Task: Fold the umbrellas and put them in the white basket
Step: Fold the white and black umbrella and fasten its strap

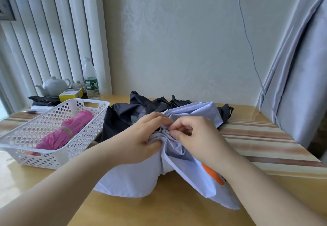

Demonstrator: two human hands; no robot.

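You face a table (177, 211) set against a wall (177, 31). A loose umbrella (134, 178) lies on it directly before you, with your left hand (141, 137) and right hand (196, 137) on its bunched middle, fingertips meeting. A second umbrella (122, 114) lies just behind it, partly under it. The basket (53, 132) stands to your left, beside both, with a folded umbrella (67, 130) inside. Behind the basket, at the far left corner: a box (70, 95), a teapot (53, 86), a bottle (90, 79). A cable (247, 40) hangs down the wall at right, next to a curtain (300, 66).
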